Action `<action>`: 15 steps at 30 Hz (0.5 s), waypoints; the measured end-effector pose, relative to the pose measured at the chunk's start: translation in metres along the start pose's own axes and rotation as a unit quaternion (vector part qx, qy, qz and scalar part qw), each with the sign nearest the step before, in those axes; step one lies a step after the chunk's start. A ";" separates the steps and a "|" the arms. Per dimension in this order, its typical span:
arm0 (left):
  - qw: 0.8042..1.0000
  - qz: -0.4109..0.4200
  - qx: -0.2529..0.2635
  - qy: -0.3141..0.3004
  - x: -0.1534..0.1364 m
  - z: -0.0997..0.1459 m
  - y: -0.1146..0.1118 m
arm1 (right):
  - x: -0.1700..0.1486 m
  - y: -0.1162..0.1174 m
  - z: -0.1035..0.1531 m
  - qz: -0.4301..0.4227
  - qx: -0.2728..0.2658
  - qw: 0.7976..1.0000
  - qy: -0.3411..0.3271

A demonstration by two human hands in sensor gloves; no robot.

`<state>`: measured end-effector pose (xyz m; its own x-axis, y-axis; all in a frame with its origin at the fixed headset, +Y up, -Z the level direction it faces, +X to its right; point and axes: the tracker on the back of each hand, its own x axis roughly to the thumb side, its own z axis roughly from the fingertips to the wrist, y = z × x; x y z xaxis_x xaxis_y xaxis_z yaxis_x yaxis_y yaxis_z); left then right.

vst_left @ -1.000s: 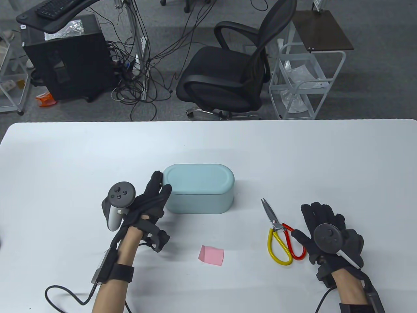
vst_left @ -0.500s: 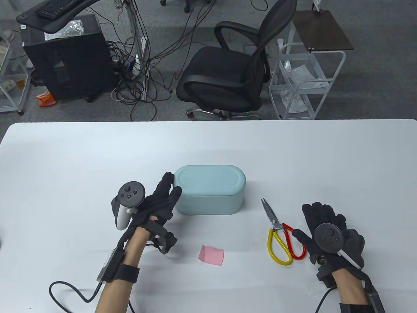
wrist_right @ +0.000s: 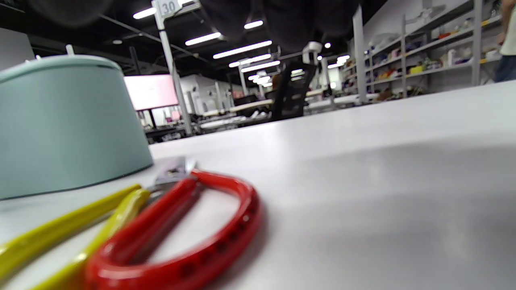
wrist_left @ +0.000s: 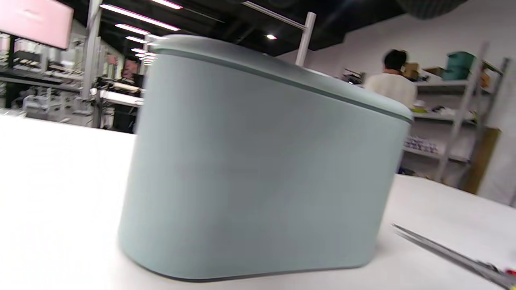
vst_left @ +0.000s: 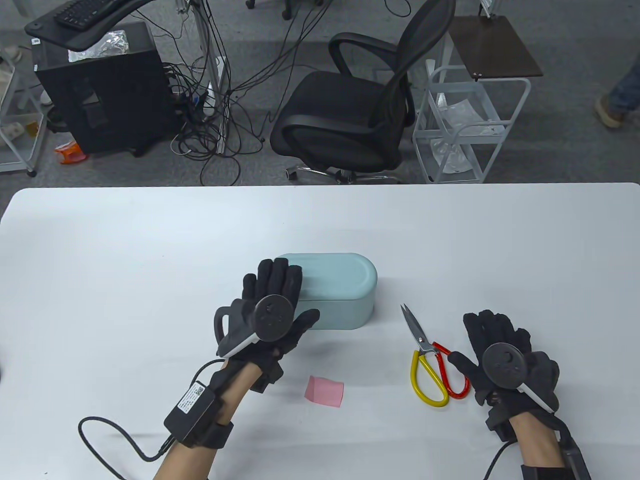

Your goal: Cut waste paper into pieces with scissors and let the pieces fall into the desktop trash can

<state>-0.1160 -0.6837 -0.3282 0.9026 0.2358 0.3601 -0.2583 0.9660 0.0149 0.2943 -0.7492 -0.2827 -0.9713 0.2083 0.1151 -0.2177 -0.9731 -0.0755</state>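
A pale teal desktop trash can [vst_left: 340, 287] with its lid on stands mid-table; it fills the left wrist view [wrist_left: 258, 161]. My left hand [vst_left: 285, 292] lies palm down over the lid's left end, fingers straight, thumb by the front wall. A pink piece of paper [vst_left: 325, 391] lies flat in front of the can. Scissors [vst_left: 430, 360] with one yellow and one red handle lie on the table to the right, blades together and pointing away. My right hand [vst_left: 470, 340] rests flat beside them, its thumb touching the red loop [wrist_right: 181, 225]. The can's end [wrist_right: 60, 121] shows behind the scissors.
A black office chair [vst_left: 350, 115] and a white wire cart [vst_left: 465, 130] stand beyond the table's far edge. A cable [vst_left: 110, 442] trails from my left wrist along the near edge. Someone's shoe [vst_left: 612, 107] shows at the far right.
My left hand pushed the trash can to the right, then turned palm down and came to rest on the lid's left end. A shoe appeared at far right. The right hand stayed still.
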 end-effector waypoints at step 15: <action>0.997 -0.061 -0.015 -0.036 0.027 -0.008 -0.036 | 0.001 0.000 0.000 0.001 0.001 1.000 -0.003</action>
<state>-0.0795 -0.7111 -0.3266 0.8994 0.1096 0.4232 -0.1372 0.9899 0.0354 0.2932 -0.7494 -0.2821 -0.9712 0.2049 0.1217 -0.2148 -0.9738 -0.0741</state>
